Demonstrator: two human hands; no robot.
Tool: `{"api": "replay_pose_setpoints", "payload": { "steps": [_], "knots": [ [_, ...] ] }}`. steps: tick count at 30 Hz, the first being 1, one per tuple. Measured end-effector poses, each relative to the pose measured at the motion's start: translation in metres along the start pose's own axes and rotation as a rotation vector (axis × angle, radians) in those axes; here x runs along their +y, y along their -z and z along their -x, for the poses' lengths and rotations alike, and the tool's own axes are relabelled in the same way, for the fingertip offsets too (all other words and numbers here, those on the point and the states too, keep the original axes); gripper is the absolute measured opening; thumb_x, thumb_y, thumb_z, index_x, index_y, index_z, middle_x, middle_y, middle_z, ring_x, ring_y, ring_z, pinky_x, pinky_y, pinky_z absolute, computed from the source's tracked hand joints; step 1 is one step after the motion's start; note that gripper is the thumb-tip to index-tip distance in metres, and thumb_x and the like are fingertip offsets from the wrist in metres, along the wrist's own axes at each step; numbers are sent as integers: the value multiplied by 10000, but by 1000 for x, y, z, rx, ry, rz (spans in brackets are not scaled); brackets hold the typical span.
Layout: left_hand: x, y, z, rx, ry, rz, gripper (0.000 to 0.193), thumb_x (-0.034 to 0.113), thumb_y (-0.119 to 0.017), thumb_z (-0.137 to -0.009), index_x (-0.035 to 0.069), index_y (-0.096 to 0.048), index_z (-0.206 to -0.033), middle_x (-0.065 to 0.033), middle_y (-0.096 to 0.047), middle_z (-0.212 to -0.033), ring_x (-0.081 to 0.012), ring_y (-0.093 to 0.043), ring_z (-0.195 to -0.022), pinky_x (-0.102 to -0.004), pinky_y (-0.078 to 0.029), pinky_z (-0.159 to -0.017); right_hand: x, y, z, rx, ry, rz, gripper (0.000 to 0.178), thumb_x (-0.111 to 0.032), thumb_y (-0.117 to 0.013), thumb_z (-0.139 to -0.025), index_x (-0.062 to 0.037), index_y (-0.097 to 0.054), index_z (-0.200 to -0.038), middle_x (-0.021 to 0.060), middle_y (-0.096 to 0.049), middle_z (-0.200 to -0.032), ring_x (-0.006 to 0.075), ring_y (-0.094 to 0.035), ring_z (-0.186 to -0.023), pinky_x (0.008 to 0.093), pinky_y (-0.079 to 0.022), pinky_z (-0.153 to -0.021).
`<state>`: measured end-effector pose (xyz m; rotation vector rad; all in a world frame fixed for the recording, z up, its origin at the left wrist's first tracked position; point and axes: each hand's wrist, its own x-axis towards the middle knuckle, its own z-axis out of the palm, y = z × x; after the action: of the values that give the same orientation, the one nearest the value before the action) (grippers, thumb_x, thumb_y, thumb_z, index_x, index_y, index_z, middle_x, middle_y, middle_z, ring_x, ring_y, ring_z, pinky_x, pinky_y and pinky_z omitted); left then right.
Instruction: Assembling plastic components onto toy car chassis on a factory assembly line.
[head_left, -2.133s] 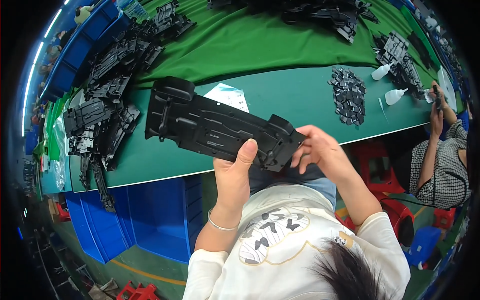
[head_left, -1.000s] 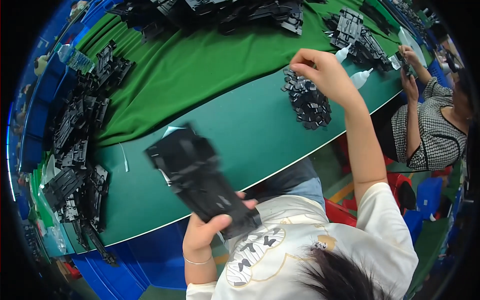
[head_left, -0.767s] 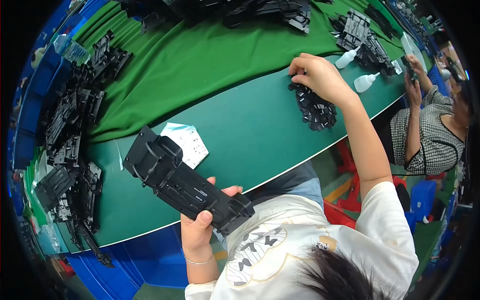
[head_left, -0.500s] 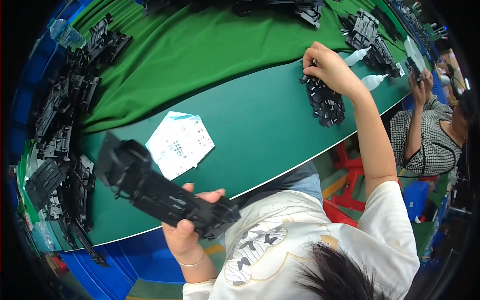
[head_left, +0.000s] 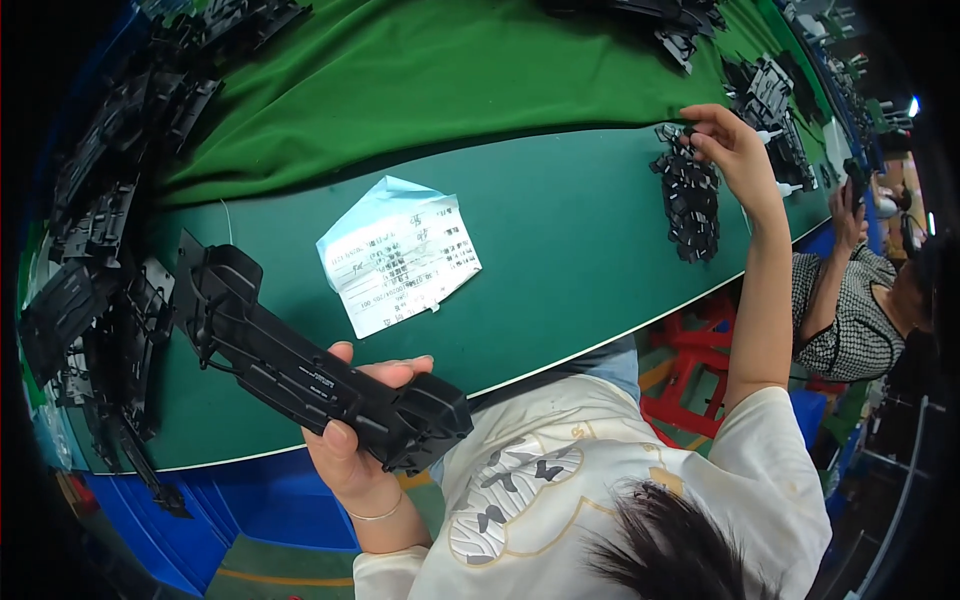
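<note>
left hand (head_left: 355,445): i see it clamped around the long black plastic part (head_left: 300,365), held over the near edge of the green table (head_left: 560,260).
right hand (head_left: 725,145): stretched far out, fingertips pinching at the pile of small black clips (head_left: 688,205).
part versus hands: in my left grip, well apart from the right.
between them: a printed paper slip (head_left: 398,255).

bare green mat (head_left: 570,250) between paper slip (head_left: 400,255) and small black clips (head_left: 688,205).

Head cam, fisheye, looking down, near green table (head_left: 560,260)
</note>
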<state>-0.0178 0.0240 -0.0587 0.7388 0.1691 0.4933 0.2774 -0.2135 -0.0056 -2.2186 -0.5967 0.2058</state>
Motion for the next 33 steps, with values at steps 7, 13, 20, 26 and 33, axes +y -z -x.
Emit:
{"api": "replay_pose_setpoints", "payload": {
  "steps": [7,13,20,26,33],
  "knots": [
    [-1,1,0,2,13,28,578,298,-546,-738,-38,-318,-1150,-245,-525,-919,-396,-503,-882,-487,-377,-796,-2,5,7,-84,-189,165,177,-43,-463,-762,-14,-521,-926,17,-530,-701,52,-485,-644,181,-382,-548],
    [-1,1,0,-13,7,15,572,296,-543,-742,-37,-317,-1148,-244,-524,-921,-398,-502,-882,-484,-382,-794,0,7,14,-133,-83,-29,207,9,-408,-765,16,-512,-943,18,-526,-737,67,-497,-670,171,-381,-601],
    [1,-1,-1,8,12,-37,572,317,-526,-750,-35,-315,-1148,-241,-523,-924,-397,-497,-893,-469,-383,-800,-10,-12,18,-143,-85,-184,146,-49,-495,-758,-7,-528,-894,20,-548,-751,58,-491,-640,176,-385,-589],
    [3,-13,-2,118,44,-127,530,276,-562,-716,-49,-359,-1083,-262,-526,-904,-364,-506,-896,-416,-388,-800,-67,-76,35,-317,38,-328,126,-21,-512,-731,-3,-543,-852,5,-539,-758,57,-487,-662,180,-397,-594],
    [2,-31,-4,337,7,-164,360,68,-482,-729,-83,-371,-1036,-245,-528,-909,-256,-542,-844,-337,-425,-765,-113,-135,35,-349,568,-53,162,81,-550,-634,14,-549,-782,62,-509,-695,137,-507,-631,213,-405,-556]
  ]
}}
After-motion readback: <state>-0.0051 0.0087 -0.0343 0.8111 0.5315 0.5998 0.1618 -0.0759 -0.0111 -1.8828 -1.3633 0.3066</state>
